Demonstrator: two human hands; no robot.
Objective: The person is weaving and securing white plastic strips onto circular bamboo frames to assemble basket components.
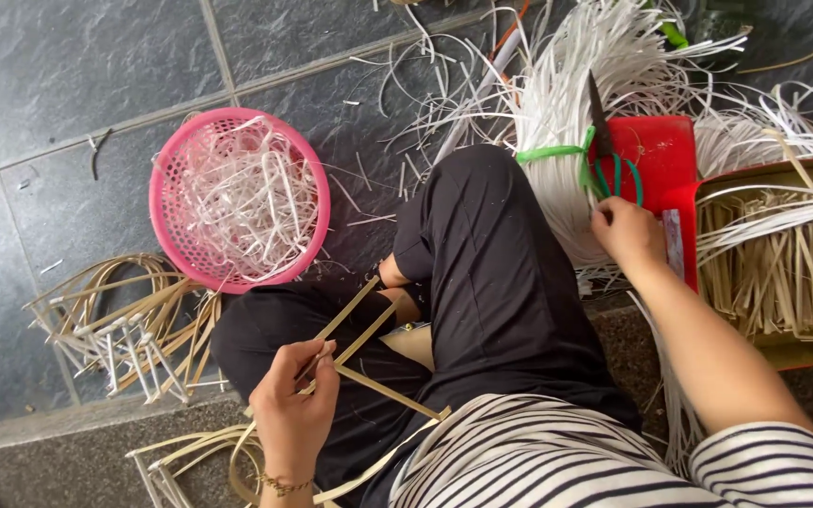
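Left hand (294, 400) grip clamped on thin flat tan bamboo strips (359, 334), crossed | right hand (628, 235) grip loosely curled, touching bundled white cane strips (566, 103)

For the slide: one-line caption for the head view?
Seated person's left hand pinches tan cane strips; right hand reaches into a white strip bundle beside a pink basket.

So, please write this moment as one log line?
left hand: holds tan bamboo strips | right hand: on red plastic tray | pink round basket: white scraps
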